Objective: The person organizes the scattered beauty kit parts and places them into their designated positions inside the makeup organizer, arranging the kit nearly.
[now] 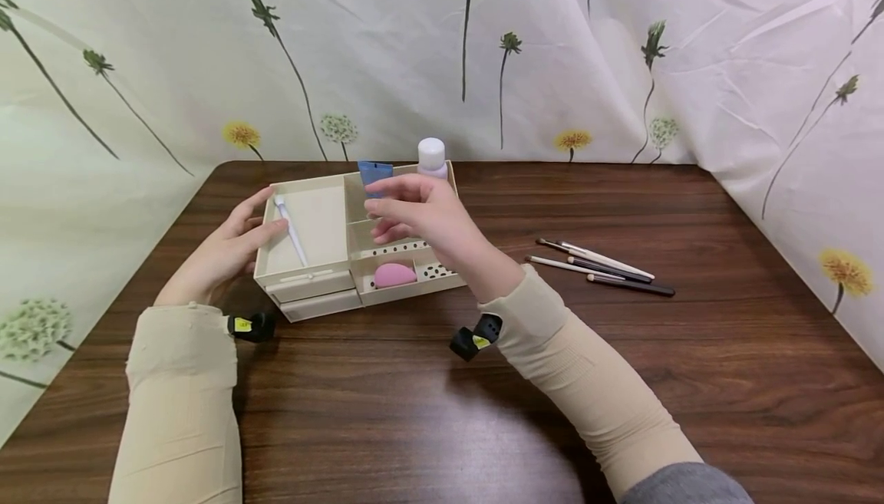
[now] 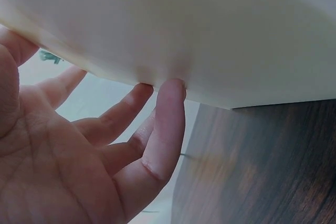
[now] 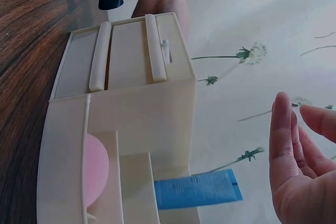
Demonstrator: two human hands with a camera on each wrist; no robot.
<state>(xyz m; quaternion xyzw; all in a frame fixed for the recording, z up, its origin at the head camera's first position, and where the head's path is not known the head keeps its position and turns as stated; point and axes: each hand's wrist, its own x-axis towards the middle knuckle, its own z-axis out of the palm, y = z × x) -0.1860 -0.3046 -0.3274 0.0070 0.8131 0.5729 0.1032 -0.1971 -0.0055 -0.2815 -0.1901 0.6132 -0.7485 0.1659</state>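
A cream makeup organizer (image 1: 324, 312) with two drawers stands on the table, turned slightly. My left hand (image 1: 224, 251) holds its left side, thumb over the rim and fingers along the outer wall; in the left wrist view, the fingertips (image 2: 170, 90) touch that wall. Above the right compartments hovers my right hand (image 1: 442, 220), fingers loosely bent and holding nothing. A slim white-and-lavender stick (image 1: 295, 235) lies in the top tray. Behind my right hand, a blue tube (image 3: 197, 190) and a white-capped bottle (image 1: 431, 155) stand in the back compartments. In front sits a pink makeup sponge (image 1: 394, 275).
Several makeup brushes (image 1: 608, 268) with white and black handles lie loosely on the brown wooden table (image 1: 428, 412), right of the organizer. A white cloth (image 1: 394, 51) printed with dandelions hangs behind the table and along its sides.
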